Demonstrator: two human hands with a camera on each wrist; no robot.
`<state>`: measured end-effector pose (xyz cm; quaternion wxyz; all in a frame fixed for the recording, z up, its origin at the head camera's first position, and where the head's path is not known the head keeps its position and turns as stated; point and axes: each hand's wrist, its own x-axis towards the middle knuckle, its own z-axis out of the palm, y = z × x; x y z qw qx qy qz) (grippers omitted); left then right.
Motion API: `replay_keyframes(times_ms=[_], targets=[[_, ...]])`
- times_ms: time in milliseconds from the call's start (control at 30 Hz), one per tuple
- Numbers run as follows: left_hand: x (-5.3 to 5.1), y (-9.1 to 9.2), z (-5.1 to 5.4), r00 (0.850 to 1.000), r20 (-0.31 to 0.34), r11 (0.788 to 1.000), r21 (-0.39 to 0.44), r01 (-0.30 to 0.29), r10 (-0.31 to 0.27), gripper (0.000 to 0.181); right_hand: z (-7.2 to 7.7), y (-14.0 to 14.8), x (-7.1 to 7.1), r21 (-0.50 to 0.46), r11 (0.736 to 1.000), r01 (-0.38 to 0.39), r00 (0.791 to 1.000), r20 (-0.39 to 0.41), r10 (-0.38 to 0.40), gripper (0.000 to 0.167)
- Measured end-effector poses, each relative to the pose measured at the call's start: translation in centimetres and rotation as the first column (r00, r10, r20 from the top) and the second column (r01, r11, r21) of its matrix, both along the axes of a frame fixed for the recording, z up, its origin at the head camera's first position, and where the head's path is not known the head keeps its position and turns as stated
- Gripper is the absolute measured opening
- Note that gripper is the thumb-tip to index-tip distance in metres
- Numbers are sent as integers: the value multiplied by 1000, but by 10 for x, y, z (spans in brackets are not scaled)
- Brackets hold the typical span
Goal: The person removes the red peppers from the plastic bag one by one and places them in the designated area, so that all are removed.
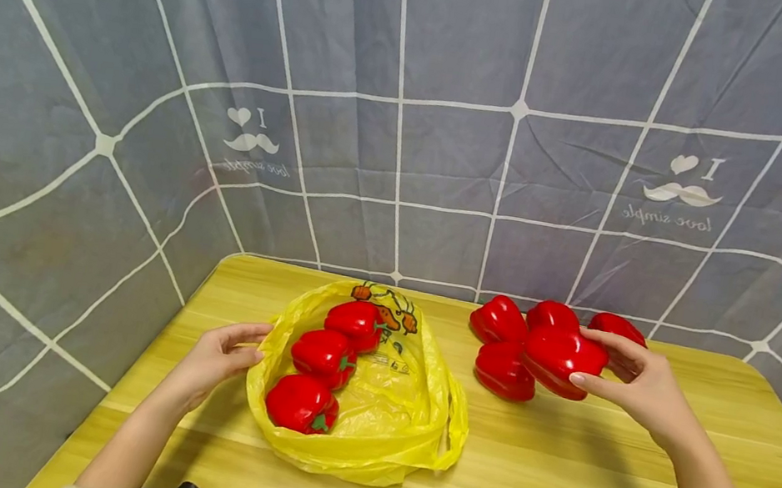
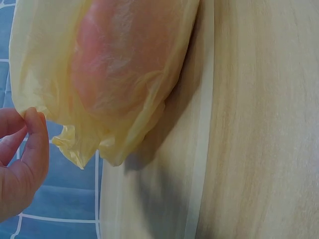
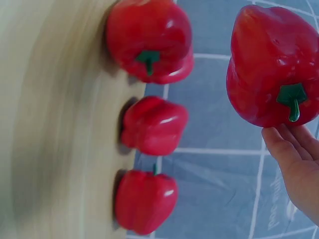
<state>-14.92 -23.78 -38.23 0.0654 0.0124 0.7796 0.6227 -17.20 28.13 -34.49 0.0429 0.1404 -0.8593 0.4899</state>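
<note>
Right hand (image 1: pixel 642 391) grasps a pepper (image 1: pixel 563 358) from its 3 o'clock side, up off the tabletop (image 1: pixel 537 485), between 2 and 3 o'clock from the bag (image 1: pixel 374 461). Glossy, uniform skin: probably plastic, so likely light, stiff, hard to bruise, a bit slippery. Best hold: thumb and fingers across the wide body; stem (image 3: pixel 291 102) looks too small to trust. Four loose peppers (image 1: pixel 506 370) lie around it, at about 8, 10, 11 and 2 o'clock. Left hand (image 1: pixel 214 361) pinches the bag's rim at 9 o'clock; thin film, limp, could tear or sag, so hold by the edge. Three peppers (image 1: pixel 324 356) inside, 12 round to 8.
</note>
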Motion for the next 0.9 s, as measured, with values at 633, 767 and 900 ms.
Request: replay_keyframes(times_ms=[633, 767, 900], targets=[[3, -4, -4, 1000, -3, 1000, 11, -5, 5, 47, -33, 36, 9, 40, 995, 93, 994, 48, -95, 55], [3, -5, -5, 1000, -7, 1000, 9, 0, 0, 47, -39, 37, 11, 43, 994, 104, 994, 40, -106, 55], [3, -5, -6, 1000, -10, 1000, 11, 10, -10, 47, -45, 37, 12, 53, 993, 108, 994, 28, -109, 54]])
